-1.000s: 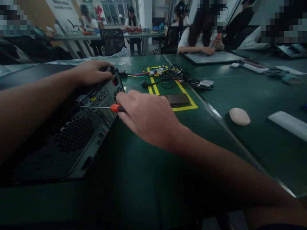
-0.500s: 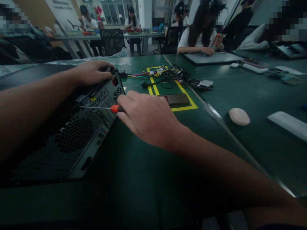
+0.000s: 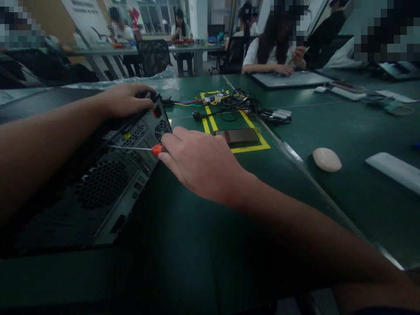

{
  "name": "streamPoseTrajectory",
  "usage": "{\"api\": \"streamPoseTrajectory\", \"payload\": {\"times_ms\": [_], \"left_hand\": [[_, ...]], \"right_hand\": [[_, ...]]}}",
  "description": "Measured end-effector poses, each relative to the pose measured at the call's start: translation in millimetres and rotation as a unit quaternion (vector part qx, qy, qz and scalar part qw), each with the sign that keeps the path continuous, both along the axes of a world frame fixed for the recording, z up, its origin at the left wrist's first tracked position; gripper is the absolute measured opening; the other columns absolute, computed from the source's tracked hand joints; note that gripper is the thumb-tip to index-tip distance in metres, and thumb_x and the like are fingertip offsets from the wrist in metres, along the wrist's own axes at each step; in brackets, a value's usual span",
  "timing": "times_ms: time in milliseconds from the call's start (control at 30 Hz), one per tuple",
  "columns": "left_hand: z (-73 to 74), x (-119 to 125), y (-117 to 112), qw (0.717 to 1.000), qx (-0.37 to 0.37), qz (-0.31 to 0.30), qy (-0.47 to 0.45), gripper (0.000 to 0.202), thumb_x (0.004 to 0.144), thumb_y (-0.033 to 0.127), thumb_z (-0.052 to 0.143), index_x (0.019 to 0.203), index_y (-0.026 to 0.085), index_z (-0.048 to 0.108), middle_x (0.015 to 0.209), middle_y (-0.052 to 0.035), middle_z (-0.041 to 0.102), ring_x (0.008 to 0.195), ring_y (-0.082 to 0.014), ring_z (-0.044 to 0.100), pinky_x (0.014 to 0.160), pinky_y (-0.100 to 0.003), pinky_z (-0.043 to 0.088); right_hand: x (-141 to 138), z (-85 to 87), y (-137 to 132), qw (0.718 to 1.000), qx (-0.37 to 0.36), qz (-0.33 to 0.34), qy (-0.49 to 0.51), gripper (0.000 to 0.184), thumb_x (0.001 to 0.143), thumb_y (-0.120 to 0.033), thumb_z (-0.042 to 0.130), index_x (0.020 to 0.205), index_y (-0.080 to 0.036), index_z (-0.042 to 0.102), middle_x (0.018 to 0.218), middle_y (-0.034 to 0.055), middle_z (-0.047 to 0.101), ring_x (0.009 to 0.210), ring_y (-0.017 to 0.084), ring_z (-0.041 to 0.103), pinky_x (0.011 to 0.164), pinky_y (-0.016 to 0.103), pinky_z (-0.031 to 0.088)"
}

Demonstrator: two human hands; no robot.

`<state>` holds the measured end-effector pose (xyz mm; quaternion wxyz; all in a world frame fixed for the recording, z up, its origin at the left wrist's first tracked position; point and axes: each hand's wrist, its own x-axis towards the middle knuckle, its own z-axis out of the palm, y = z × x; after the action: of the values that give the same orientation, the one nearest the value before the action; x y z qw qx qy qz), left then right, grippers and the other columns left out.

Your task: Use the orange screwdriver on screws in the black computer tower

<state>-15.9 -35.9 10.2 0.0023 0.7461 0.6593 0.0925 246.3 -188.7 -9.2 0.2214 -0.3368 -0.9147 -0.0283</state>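
A desktop computer case lies on its side on the green table, its rear panel facing me. My left hand rests closed over the case's far top corner. My right hand is wrapped round an orange-handled screwdriver. Its thin metal shaft points left and reaches the rear panel of the case.
A dark flat rectangular part lies inside a yellow taped square, with a tangle of cables behind it. A pale oval object and a white bar lie to the right. Other people sit at the far tables.
My right hand with the screwdriver has slid slightly down and left along the rear panel. The left hand has stayed on the case.
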Motion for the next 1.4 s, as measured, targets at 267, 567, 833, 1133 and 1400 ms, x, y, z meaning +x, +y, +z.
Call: {"api": "streamPoseTrajectory", "payload": {"times_ms": [267, 567, 833, 1133, 1400], "left_hand": [[0.8, -2.3, 0.8, 1.000, -0.009, -0.006, -0.004, 0.084, 0.082, 0.062, 0.049, 0.153, 0.018, 0.058, 0.147, -0.0129, 0.061, 0.131, -0.0377, 0.057, 0.116, -0.049, 0.041], [-1.3, -5.9, 5.1, 1.000, -0.004, -0.011, 0.004, 0.084, 0.082, 0.064, 0.049, 0.152, 0.019, 0.058, 0.145, -0.0137, 0.062, 0.130, -0.0383, 0.057, 0.114, -0.050, 0.041], [-1.0, -2.8, 2.8, 1.000, 0.001, -0.007, 0.003, 0.086, 0.081, 0.064, 0.048, 0.152, 0.017, 0.058, 0.144, -0.0153, 0.063, 0.127, -0.0391, 0.058, 0.112, -0.051, 0.043], [0.4, -1.8, 1.3, 1.000, -0.001, -0.008, -0.004, 0.085, 0.079, 0.064, 0.051, 0.150, 0.018, 0.061, 0.146, -0.0128, 0.063, 0.130, -0.0403, 0.057, 0.114, -0.052, 0.042], [-0.4, -2.8, 1.9, 1.000, 0.000, -0.009, -0.002, 0.085, 0.081, 0.064, 0.050, 0.152, 0.018, 0.059, 0.146, -0.0146, 0.062, 0.131, -0.0409, 0.057, 0.114, -0.052, 0.042]], "right_hand": [[-1.0, 1.1, -2.5, 1.000, -0.017, 0.010, -0.004, 0.038, 0.110, -0.038, 0.038, 0.118, -0.016, 0.068, 0.105, 0.0084, 0.077, 0.089, 0.026, 0.072, 0.065, 0.034, 0.044], [3.5, -1.8, -0.8, 0.999, 0.037, 0.014, -0.011, 0.038, 0.108, -0.021, 0.034, 0.135, -0.018, 0.060, 0.107, 0.0061, 0.076, 0.088, 0.025, 0.072, 0.060, 0.033, 0.037], [2.5, -0.7, -1.3, 0.999, 0.042, 0.007, -0.009, 0.039, 0.108, -0.020, 0.033, 0.134, -0.018, 0.062, 0.104, 0.0056, 0.076, 0.088, 0.024, 0.073, 0.059, 0.032, 0.035], [2.1, 5.0, -5.3, 1.000, 0.014, -0.002, -0.021, 0.038, 0.108, -0.023, 0.035, 0.132, -0.018, 0.063, 0.107, 0.0069, 0.075, 0.087, 0.025, 0.072, 0.060, 0.033, 0.039], [3.5, 6.4, -4.7, 1.000, 0.008, 0.016, -0.012, 0.035, 0.107, -0.027, 0.038, 0.123, -0.018, 0.068, 0.108, 0.0062, 0.075, 0.087, 0.024, 0.070, 0.059, 0.033, 0.031]]}}
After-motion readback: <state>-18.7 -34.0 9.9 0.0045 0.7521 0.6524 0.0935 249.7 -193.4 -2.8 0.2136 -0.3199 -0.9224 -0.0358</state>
